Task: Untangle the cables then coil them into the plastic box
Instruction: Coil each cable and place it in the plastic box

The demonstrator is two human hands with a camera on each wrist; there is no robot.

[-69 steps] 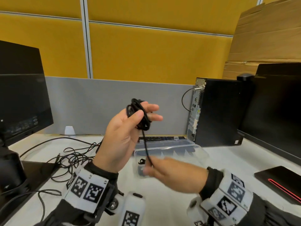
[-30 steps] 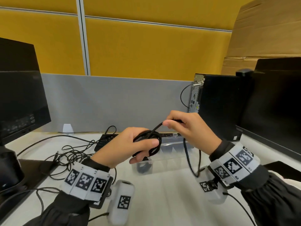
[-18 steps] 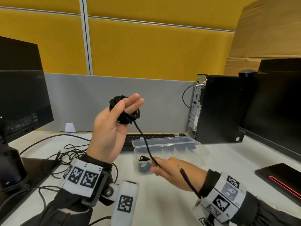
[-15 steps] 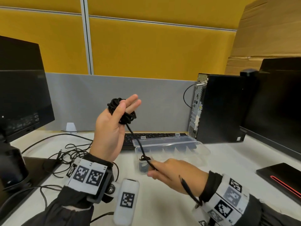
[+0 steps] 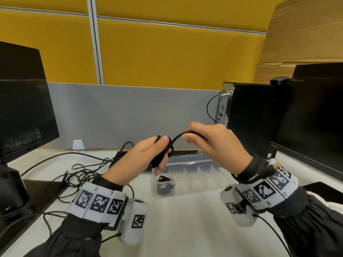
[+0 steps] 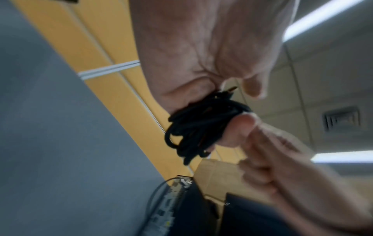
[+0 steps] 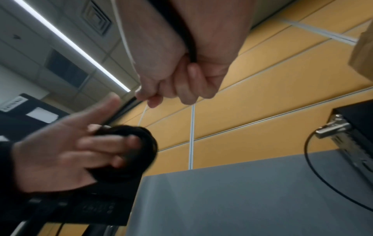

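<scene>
A black cable coil (image 5: pixel 161 154) is wound around the fingers of my left hand (image 5: pixel 148 156), and the thumb presses on it, above the near-left end of the box. My right hand (image 5: pixel 213 145) pinches the cable's free stretch (image 5: pixel 178 136), which arches from the coil to its fingertips. In the left wrist view the coil (image 6: pixel 201 127) wraps the fingers. In the right wrist view the cable (image 7: pixel 181 32) runs along the palm. The clear plastic box (image 5: pixel 196 175) lies on the desk below both hands. A small coiled cable (image 5: pixel 164 184) sits in its left compartment.
A tangle of thin black cables (image 5: pixel 79 175) lies on the desk to the left. A monitor (image 5: pixel 22 108) stands on the left, a PC tower (image 5: pixel 250 117) and second monitor (image 5: pixel 315 117) on the right. A keyboard (image 5: pixel 185 152) lies behind the box.
My left hand has come down and tipped forward with the coil. My right hand has risen from beside the box to coil height, carrying the cable's free stretch up and over.
</scene>
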